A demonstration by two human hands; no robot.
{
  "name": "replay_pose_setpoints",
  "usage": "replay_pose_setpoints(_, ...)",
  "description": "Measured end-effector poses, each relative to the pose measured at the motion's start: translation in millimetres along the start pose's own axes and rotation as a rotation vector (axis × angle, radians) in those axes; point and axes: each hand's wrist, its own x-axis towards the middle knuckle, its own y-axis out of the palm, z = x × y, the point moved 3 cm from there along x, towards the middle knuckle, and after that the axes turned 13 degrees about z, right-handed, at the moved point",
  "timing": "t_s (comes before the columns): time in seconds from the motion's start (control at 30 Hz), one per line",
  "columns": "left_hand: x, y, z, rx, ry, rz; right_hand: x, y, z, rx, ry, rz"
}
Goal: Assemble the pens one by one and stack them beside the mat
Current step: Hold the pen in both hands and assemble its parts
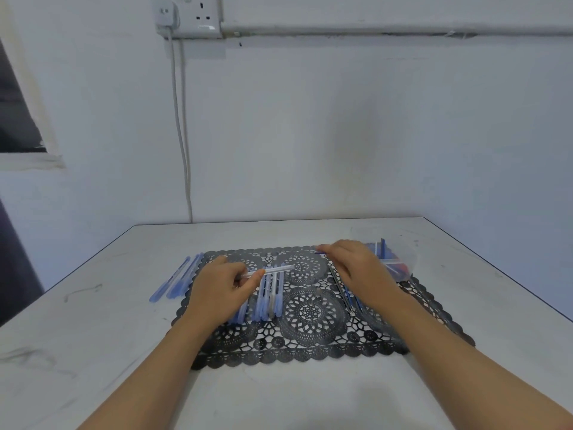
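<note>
Halfway through putting one together.
My left hand [221, 288] pinches a clear barrel [273, 270] over the mat [310, 355]; my right hand [352, 265] curls over a thin blue piece [319, 252], and I cannot tell whether it grips it. Finished pens [175, 282] lie on the tabletop [117, 311] just beside the mat's left edge. Next, I judge, the piece must line up with the barrel's open end.

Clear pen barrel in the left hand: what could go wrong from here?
The clear pen barrel is pinched near one end by the left hand, so it could tip or slip during insertion. The right hand reaches over the thin dark refills on the black lace mat; its forearm might sweep them off.
</note>
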Motion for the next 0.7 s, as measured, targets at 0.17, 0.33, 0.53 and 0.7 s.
replay_pose_setpoints(0.17,-1,-1,1,0.005,-0.016,-0.006,2,6,6,-0.183,-0.048,0.107)
replay_pose_setpoints(0.33,0,-2,0,0.006,-0.011,-0.011,2,16,6,-0.190,-0.023,0.187)
replay_pose_setpoints(0.53,0,-1,-1,-0.007,-0.007,-0.021,3,23,12,-0.212,-0.029,0.184)
replay_pose_setpoints(0.7,0,-1,-1,-0.020,0.003,-0.001,2,25,13,-0.184,-0.041,0.148)
